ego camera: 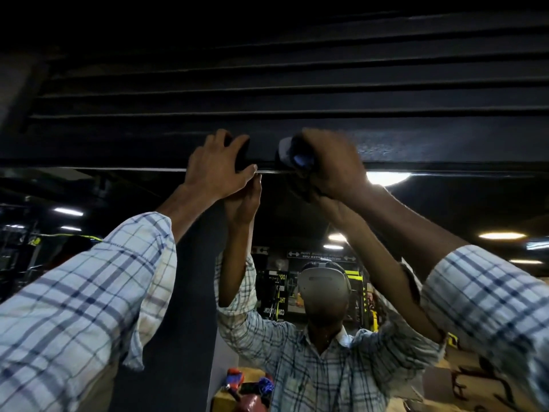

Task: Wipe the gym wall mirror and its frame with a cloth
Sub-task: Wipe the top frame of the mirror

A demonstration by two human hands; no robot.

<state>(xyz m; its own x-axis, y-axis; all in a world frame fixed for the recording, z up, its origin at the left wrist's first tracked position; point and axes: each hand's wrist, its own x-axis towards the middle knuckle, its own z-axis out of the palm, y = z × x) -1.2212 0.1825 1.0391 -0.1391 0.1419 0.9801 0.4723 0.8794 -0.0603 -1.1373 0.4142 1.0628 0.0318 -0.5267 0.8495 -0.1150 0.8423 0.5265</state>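
Under dim gym ceiling lights (387, 176), a person's right hand (332, 165) clenches a cloth (289, 151) against the mirror's (297, 233) dark top frame (118, 144), while the left hand (217, 162) rests open-fingered beside it.

Surface materials at the mirror's top edge

Frame (416, 144): dark, matt, faintly textured. Mirror (297, 203): glossy glass. Cloth (286, 148): soft pale fabric. Sleeves (89, 292): woven checked cotton.
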